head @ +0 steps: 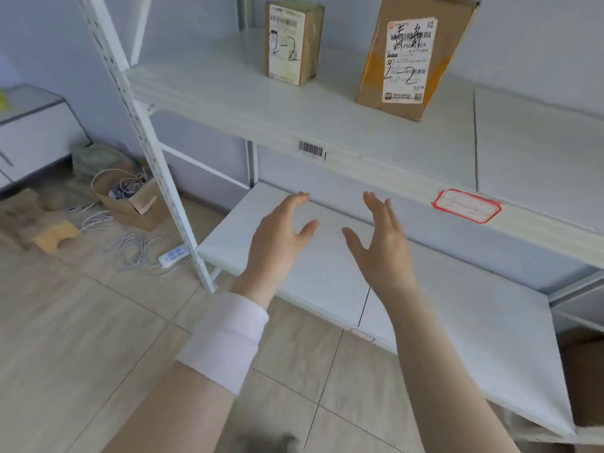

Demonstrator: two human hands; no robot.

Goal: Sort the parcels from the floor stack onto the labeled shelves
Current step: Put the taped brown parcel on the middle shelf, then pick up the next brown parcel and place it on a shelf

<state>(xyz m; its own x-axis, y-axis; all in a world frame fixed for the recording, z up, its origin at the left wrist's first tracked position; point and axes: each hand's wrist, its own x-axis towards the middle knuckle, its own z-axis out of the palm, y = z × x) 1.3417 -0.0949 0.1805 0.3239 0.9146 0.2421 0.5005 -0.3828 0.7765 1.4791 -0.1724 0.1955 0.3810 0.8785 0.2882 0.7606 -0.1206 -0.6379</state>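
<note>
White shelving fills the head view. On the upper shelf point(228, 93) two parcels stand upright, long axes vertical, "2-2" labels facing the camera: small parcel point(292, 44) on the left, bigger parcel point(415, 57) on the right, well apart. Left hand point(277, 237) and right hand point(382, 240) hover over the lower shelf point(457, 322), palms facing, fingers loosely spread, holding nothing. Cables point(130, 250) and an open box point(130, 197) clutter the floor at left.

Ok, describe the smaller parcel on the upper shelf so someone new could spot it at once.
On the white shelving unit, find the upper shelf, where two cardboard parcels stand, both hand-marked 2-2. The smaller parcel is the left one, a narrow upright box. Unlike it, the larger parcel to its right is wider and has big handwritten characters above its 2-2.
</note>
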